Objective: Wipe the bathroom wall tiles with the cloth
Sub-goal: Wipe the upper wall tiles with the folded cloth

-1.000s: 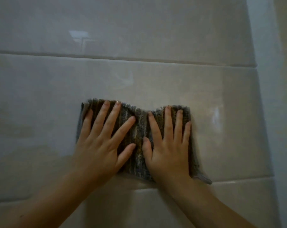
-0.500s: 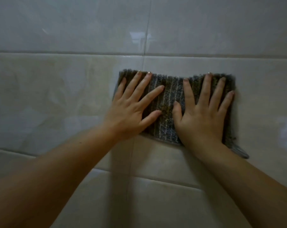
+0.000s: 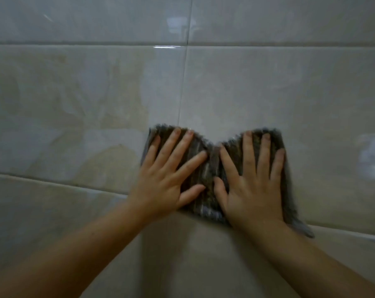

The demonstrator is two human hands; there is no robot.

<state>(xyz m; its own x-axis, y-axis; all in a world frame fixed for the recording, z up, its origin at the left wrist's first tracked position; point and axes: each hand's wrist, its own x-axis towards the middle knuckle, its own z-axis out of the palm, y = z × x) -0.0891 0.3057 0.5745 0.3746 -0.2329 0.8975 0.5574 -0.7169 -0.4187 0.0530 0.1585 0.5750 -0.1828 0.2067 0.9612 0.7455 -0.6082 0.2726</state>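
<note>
I am holding both hands flat, palms facing away from me, just right of the frame's middle. My left hand [image 3: 167,181] is spreading its fingers [image 3: 171,147] straight, angled up and to the right; my right hand [image 3: 253,186] is pointing its own almost straight up. The thumbs [image 3: 190,193] are lying close together, not touching. My left forearm [image 3: 74,254] is reaching in from the lower left corner, my right forearm [image 3: 311,261] from the lower right.
</note>
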